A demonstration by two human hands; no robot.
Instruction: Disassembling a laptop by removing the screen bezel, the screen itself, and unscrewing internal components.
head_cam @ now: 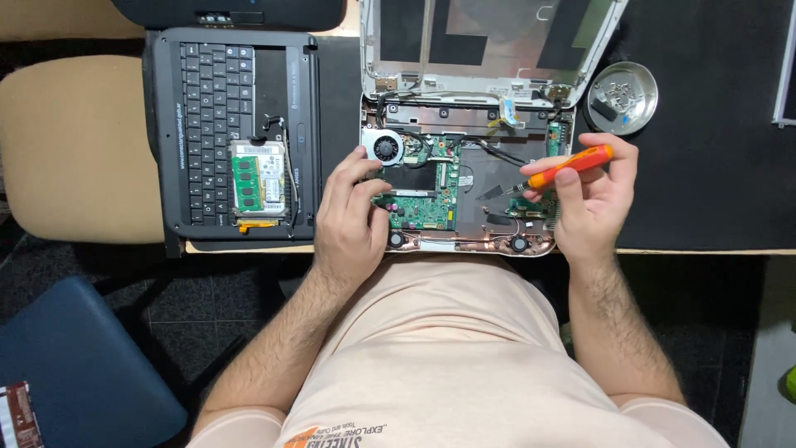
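Your left hand (pixel 352 217) rests fingers-down on the green motherboard (pixel 423 195) of the opened laptop base (pixel 464 242) at 12 o'clock; your right hand (pixel 590 199) pinches an orange screwdriver (pixel 562 168), tip toward the board. Beyond, at 1 o'clock, sits a round metal screw dish (pixel 623 98); at 10 o'clock, a removed black keyboard panel (pixel 230 133).

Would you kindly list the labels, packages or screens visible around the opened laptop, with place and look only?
Drive label: white rectangle on the drive lying on the black keyboard panel, left of the left hand.
Lid shell: open behind the green motherboard, white frame, silvery inside with dark patches, no display seen.
Package: bottom-left corner, red and white, partly cut off.
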